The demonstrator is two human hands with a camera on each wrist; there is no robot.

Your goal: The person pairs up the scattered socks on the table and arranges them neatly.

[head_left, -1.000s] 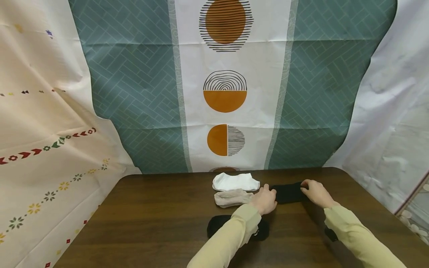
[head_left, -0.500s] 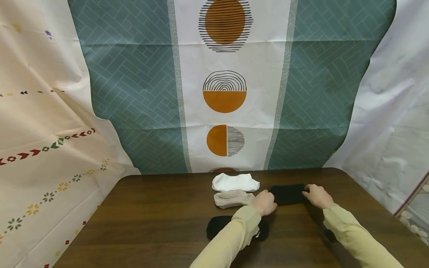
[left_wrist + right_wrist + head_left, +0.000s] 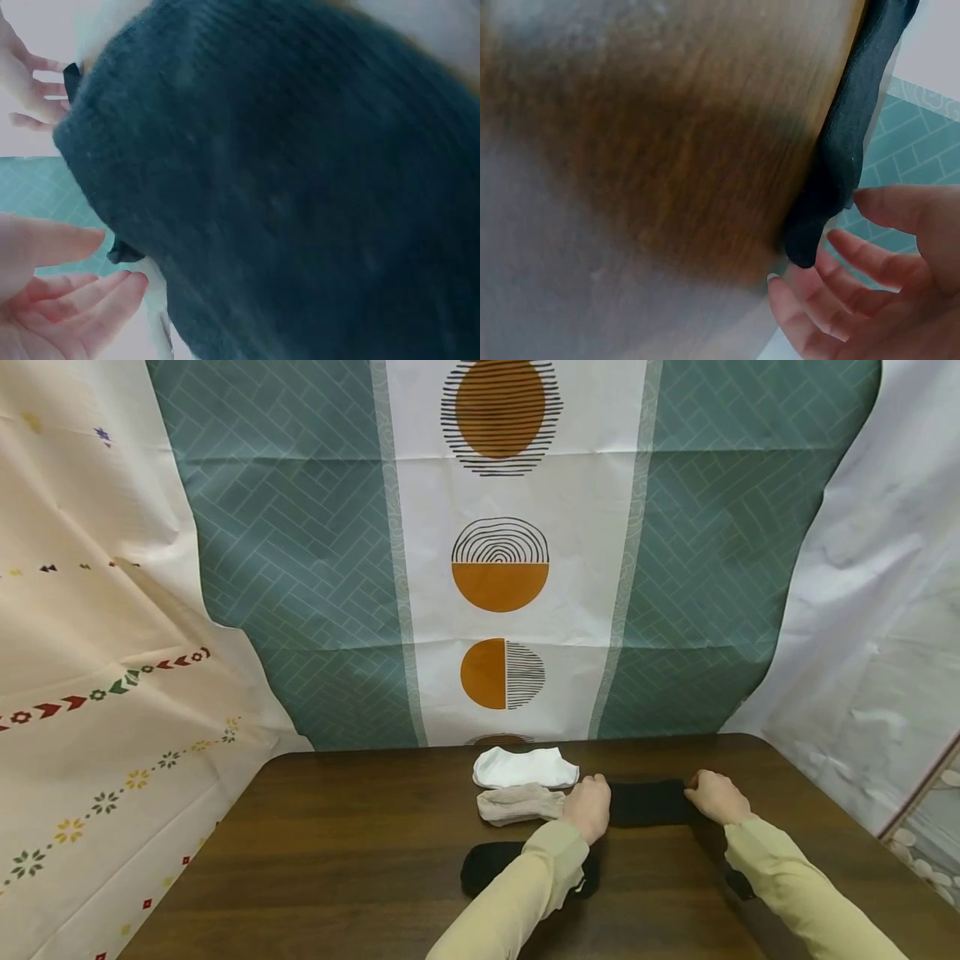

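Observation:
A flat black sock [image 3: 648,803] lies on the table between my two hands. My left hand [image 3: 588,808] is at its left end; in the left wrist view a black cloth tip [image 3: 124,251] shows between thumb and fingers. At the other end, my right hand [image 3: 717,797] pinches the sock's edge, thumb on top and fingers below in the right wrist view. A second black sock [image 3: 487,867] lies nearer, partly hidden under my left forearm. Just beyond my left hand are a beige ribbed sock [image 3: 519,804] and a white sock [image 3: 525,768].
The brown wooden table [image 3: 360,852] runs back to a green and white patterned cloth [image 3: 498,610]. Pale cloths hang at left and right. A small dark thing [image 3: 740,883], its kind unclear, shows beside my right forearm.
The flat black sock has shifted a little toward me and slightly right, with both hands at its ends. My left hand has turned somewhat. The other socks stay in place.

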